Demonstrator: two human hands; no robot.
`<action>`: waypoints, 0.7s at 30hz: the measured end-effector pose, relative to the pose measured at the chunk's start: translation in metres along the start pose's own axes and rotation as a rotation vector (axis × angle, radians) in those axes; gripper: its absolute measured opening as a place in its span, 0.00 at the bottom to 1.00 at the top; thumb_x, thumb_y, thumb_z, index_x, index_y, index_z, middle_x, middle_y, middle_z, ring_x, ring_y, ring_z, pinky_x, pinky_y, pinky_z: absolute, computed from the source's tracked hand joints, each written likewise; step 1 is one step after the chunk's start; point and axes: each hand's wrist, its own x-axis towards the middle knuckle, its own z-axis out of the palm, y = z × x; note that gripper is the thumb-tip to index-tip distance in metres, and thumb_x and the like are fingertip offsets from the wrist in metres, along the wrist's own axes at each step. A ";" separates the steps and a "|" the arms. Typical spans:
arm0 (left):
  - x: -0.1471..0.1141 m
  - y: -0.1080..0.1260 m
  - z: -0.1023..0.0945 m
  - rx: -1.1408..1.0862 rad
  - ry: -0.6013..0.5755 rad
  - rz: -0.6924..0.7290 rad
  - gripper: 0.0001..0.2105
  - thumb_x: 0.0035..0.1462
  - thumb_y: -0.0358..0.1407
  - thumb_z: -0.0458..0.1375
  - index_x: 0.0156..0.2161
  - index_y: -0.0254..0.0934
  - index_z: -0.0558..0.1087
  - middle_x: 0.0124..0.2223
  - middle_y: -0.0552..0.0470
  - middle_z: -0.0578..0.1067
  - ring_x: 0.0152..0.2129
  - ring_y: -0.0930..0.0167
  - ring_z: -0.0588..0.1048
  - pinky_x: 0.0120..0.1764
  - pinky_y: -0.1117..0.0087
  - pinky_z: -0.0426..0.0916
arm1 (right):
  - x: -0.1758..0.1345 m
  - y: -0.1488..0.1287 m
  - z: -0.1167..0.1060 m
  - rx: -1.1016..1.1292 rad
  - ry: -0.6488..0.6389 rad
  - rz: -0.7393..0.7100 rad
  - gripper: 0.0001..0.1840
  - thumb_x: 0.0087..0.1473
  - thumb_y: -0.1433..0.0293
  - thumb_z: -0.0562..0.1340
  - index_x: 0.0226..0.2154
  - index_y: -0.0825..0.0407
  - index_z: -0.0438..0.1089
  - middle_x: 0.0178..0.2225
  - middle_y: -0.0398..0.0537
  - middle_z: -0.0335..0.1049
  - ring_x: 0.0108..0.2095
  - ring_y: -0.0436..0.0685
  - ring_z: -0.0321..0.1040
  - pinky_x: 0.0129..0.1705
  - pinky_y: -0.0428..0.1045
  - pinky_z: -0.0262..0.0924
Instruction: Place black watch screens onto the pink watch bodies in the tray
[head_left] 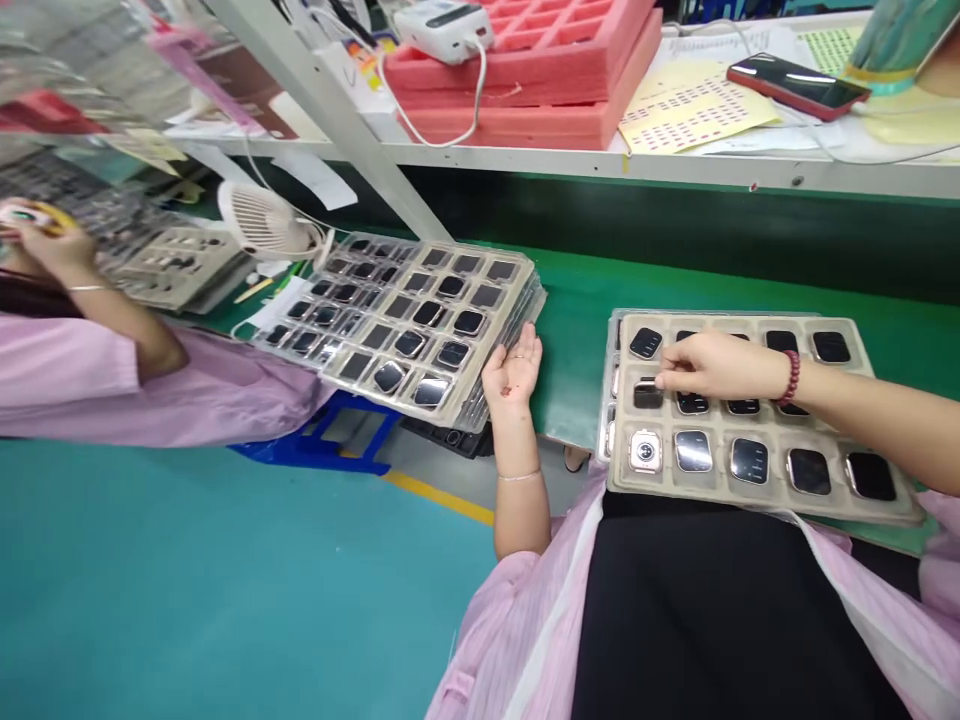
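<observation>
Right hand (709, 365) pinching a watch case (647, 392) in the lap tray (757, 492), lower right; left hand (514, 370) open, palm up, steadying the stacked trays (420, 320) at frame centre.

A teal floor (187, 580) with a yellow line (439, 497) fills seven o'clock. A green desk (720, 270) runs across the middle. At twelve o'clock a white shelf (600, 162) carries pink foam trays (555, 60); a slanted white post (337, 110) braces it.
</observation>
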 end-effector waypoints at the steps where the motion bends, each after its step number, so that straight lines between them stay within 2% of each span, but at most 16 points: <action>1: 0.000 0.000 0.001 0.024 0.000 0.008 0.25 0.66 0.32 0.39 0.66 0.25 0.52 0.60 0.34 0.68 0.59 0.69 0.67 0.55 0.67 0.69 | -0.001 0.000 0.002 -0.027 0.024 0.000 0.15 0.60 0.62 0.57 0.26 0.53 0.68 0.21 0.42 0.68 0.22 0.51 0.61 0.26 0.46 0.49; 4: 0.000 -0.001 0.002 0.070 -0.012 0.030 0.25 0.67 0.32 0.37 0.65 0.24 0.53 0.61 0.34 0.66 0.60 0.71 0.65 0.56 0.70 0.67 | -0.010 -0.009 0.011 -0.222 0.190 0.004 0.10 0.60 0.70 0.56 0.29 0.54 0.68 0.27 0.47 0.71 0.26 0.53 0.64 0.27 0.47 0.47; 6: -0.002 -0.002 0.002 0.088 -0.026 0.038 0.24 0.67 0.34 0.36 0.64 0.24 0.55 0.63 0.34 0.65 0.61 0.71 0.65 0.56 0.70 0.66 | -0.022 -0.022 0.021 -0.348 0.237 -0.032 0.10 0.62 0.71 0.54 0.31 0.55 0.68 0.32 0.50 0.73 0.28 0.55 0.66 0.27 0.47 0.44; 12: -0.014 -0.011 0.003 0.102 -0.012 0.002 0.23 0.68 0.36 0.38 0.62 0.30 0.60 0.62 0.39 0.67 0.60 0.70 0.65 0.57 0.65 0.65 | -0.052 -0.064 0.045 -0.390 -0.084 -0.145 0.06 0.60 0.73 0.57 0.33 0.55 0.69 0.33 0.51 0.73 0.26 0.55 0.67 0.24 0.48 0.40; 17: -0.034 -0.020 0.005 0.177 -0.068 -0.038 0.21 0.67 0.38 0.39 0.55 0.34 0.68 0.65 0.43 0.63 0.61 0.67 0.64 0.59 0.63 0.63 | -0.045 -0.054 0.040 -0.032 -0.089 -0.154 0.13 0.60 0.74 0.56 0.24 0.53 0.65 0.21 0.43 0.66 0.23 0.51 0.62 0.27 0.45 0.49; 19: -0.048 -0.025 0.010 0.231 -0.110 -0.043 0.22 0.67 0.39 0.39 0.54 0.35 0.70 0.64 0.43 0.64 0.61 0.64 0.64 0.60 0.59 0.62 | -0.041 -0.046 0.038 -0.001 -0.068 -0.099 0.14 0.61 0.74 0.55 0.23 0.53 0.64 0.20 0.43 0.65 0.23 0.51 0.61 0.27 0.45 0.50; 21: -0.070 -0.026 0.020 0.306 -0.171 0.018 0.21 0.66 0.40 0.41 0.54 0.36 0.71 0.63 0.43 0.66 0.61 0.60 0.64 0.61 0.56 0.61 | -0.039 -0.041 0.037 -0.043 -0.045 -0.060 0.14 0.61 0.73 0.54 0.23 0.53 0.63 0.21 0.45 0.66 0.24 0.53 0.62 0.28 0.46 0.49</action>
